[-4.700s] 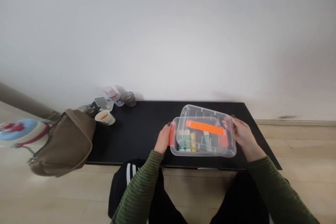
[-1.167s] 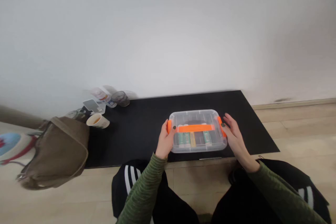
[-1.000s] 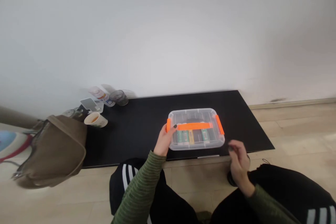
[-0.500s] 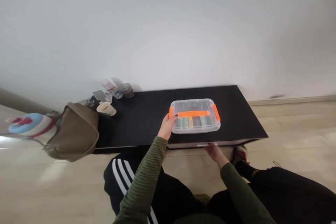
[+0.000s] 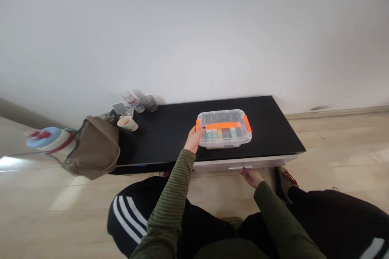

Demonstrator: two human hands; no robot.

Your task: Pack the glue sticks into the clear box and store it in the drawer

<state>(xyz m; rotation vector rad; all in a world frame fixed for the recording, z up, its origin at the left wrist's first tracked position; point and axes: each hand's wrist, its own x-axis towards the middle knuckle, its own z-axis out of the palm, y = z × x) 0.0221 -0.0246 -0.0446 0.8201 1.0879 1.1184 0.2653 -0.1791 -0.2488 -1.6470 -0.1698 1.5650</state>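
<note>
A clear plastic storage box [image 5: 209, 118] with orange latches and an orange handle is on the black top of a low cabinet [image 5: 170, 133]. Several small green, white and yellow items show through its walls. My left hand [image 5: 193, 140] grips the box's left end, thumb on the lid, other fingers hidden. Below the cabinet's front edge, my right hand [image 5: 252, 177] has its fingers closed round the right end of a metal drawer handle [image 5: 235, 168]. The white drawer [image 5: 212, 166] stands slightly out from under the top.
At the left end lies a brown bag [image 5: 95, 145], with a blue-lidded bottle [image 5: 51, 139] beside it. A paper cup [image 5: 127, 124] of drink, a white spray-like bottle [image 5: 133, 101] and a glass [image 5: 149, 103] stand near the wall. My legs flank the drawer.
The white drawer front shows more and has come slightly towards me, with my right hand at its handle. My left hand keeps hold of the box. The view has shifted a little.
</note>
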